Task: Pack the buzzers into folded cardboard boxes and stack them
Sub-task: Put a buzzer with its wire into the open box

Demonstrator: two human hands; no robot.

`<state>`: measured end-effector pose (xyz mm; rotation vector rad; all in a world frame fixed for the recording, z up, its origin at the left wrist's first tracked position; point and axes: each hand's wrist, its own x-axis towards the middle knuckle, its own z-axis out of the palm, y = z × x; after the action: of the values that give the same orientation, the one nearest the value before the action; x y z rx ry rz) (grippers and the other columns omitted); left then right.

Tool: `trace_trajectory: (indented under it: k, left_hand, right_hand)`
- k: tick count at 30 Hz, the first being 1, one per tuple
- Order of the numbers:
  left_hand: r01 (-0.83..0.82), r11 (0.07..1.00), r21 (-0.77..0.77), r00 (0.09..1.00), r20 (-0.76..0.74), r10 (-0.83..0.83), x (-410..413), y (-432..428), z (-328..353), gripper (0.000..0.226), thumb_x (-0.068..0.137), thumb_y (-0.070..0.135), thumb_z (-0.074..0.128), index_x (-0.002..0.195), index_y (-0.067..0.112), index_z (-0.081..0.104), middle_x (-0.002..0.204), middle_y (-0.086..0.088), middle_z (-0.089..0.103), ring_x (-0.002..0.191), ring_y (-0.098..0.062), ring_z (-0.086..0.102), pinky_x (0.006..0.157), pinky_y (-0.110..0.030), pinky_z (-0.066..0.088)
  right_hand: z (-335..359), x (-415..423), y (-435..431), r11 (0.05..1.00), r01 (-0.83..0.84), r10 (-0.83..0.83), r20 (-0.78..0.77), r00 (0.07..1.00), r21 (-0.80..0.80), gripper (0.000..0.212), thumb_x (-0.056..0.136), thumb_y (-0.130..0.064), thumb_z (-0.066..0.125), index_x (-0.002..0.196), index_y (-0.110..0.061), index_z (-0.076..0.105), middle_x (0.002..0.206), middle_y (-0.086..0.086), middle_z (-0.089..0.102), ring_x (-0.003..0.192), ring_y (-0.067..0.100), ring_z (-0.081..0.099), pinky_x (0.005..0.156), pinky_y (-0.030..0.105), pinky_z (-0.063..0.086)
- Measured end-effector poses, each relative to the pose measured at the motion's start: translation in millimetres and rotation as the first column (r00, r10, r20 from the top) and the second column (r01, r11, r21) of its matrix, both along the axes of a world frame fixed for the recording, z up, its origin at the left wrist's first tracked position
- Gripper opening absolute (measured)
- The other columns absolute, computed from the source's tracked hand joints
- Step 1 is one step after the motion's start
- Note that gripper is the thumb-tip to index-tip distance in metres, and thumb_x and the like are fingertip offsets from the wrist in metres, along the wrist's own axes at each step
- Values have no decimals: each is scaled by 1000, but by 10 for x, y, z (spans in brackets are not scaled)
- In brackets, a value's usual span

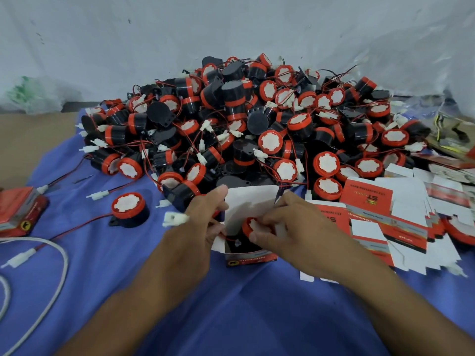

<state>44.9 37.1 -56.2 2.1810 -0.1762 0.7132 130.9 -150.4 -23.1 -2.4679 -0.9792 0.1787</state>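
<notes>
Right fingers (pixel 272 217) pinch buzzer (pixel 247 226) inside box (pixel 252 201), print illegible.

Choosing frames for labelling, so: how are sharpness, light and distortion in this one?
Head view: soft even light, no glare; buzzer pile fairly sharp; print on the flat cartons blurred; edges bow from the wide lens; a shadow lies inside the open box above the buzzer.

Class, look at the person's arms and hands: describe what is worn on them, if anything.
The left forearm and right forearm are bare, no sleeves in view. The left hand and right hand are ungloved, with no watch or bracelet at either wrist.
</notes>
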Motion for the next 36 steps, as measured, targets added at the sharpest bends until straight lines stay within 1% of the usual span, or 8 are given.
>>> trace_trajectory:
  k: [7,10,12,18,21,24,31,36]
  left_hand:
    - [-62,972,226,950,311,-12,-56,43,-9,67,89,9,70,135,37,30,134,-8,53,78,-17,72,60,-36,60]
    - [-21,979,202,940,338,-50,-20,40,3,98,85,9,72,145,55,11,137,-4,52,73,-15,72,58,-33,60]
    - [-8,978,209,928,365,-70,-4,55,-20,106,86,10,72,150,53,0,134,-11,55,67,-14,72,54,-32,59]
    - [-94,995,23,974,207,88,12,6,-120,112,80,32,75,144,64,-11,90,20,70,53,3,64,44,-21,51]
    - [-64,992,-108,994,81,73,32,21,-163,98,81,32,75,148,57,9,81,22,67,67,3,67,59,-9,48]
    - [-177,961,212,977,155,146,71,33,-115,16,90,44,60,105,36,60,78,17,65,71,-2,57,63,-20,44]
    - [7,931,364,987,145,-64,58,-57,-167,38,88,11,43,106,11,77,113,-4,73,103,-13,55,81,-33,43]
    - [-26,963,268,999,-14,31,18,-13,-132,25,92,18,59,110,20,77,114,0,64,108,-18,55,90,-38,46]
  right_hand:
    - [-19,-48,102,991,68,-60,-77,995,115,20,77,-47,76,78,-50,56,81,-17,59,77,-10,51,57,9,39]
    - [4,-67,117,988,12,-7,-32,999,152,50,78,-39,80,79,-77,47,81,-48,52,77,-23,47,67,-6,30]
    - [-31,-38,123,991,64,-60,-43,997,121,22,75,-49,80,74,-55,59,72,-26,60,74,-21,48,64,-2,34]
    - [-79,-75,160,987,157,-156,59,986,-18,47,75,-68,70,67,-25,52,66,-6,51,57,7,45,47,23,26]
    - [-51,-134,175,991,110,-99,143,985,-70,47,86,-64,61,64,-25,45,69,-6,45,57,9,38,50,28,25]
    - [-12,-152,144,993,44,-25,179,984,-106,41,94,-58,53,69,-26,47,75,-6,46,61,9,39,54,30,28]
    - [183,-127,8,944,-28,35,-15,999,330,12,97,-41,55,107,-36,61,79,-22,65,72,-3,62,63,13,46]
    - [69,-136,73,852,93,-23,-141,990,515,17,98,-16,63,98,-32,67,82,-17,74,74,-4,71,71,13,54]
